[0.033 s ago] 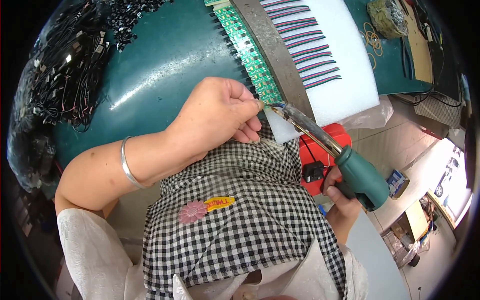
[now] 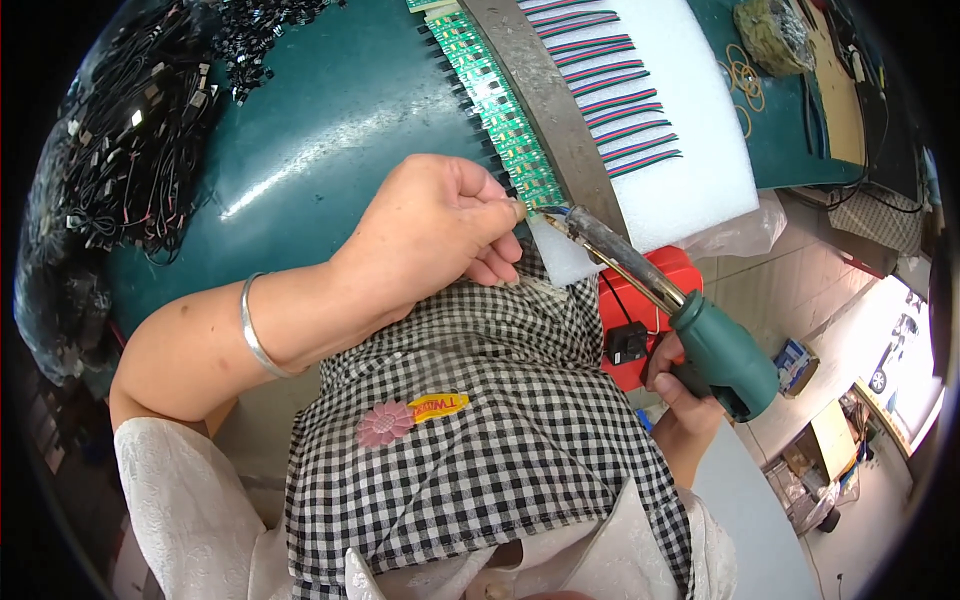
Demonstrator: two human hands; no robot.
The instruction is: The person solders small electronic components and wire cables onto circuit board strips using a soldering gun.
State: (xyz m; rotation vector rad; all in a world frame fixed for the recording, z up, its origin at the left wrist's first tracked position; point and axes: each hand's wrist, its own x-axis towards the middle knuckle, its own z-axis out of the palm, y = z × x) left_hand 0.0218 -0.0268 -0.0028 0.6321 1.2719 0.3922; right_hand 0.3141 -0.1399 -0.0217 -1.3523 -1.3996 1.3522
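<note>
My right hand grips the soldering iron by its dark green handle. The iron's metal shaft slants up and left, and its tip reaches the near end of a strip of green circuit boards. There my left hand is closed, thumb and forefinger pinched right at the tip. Whatever sits in that pinch is too small and hidden to name. A grey metal bar lies along the boards, across a row of multicoloured wires. The wires rest on a white foam sheet.
Black cables with connectors are heaped at the left, with small black parts beyond. Rubber bands and a yellowish lump lie far right on the green table. A red stool-like object and a black plug adapter are beside my lap.
</note>
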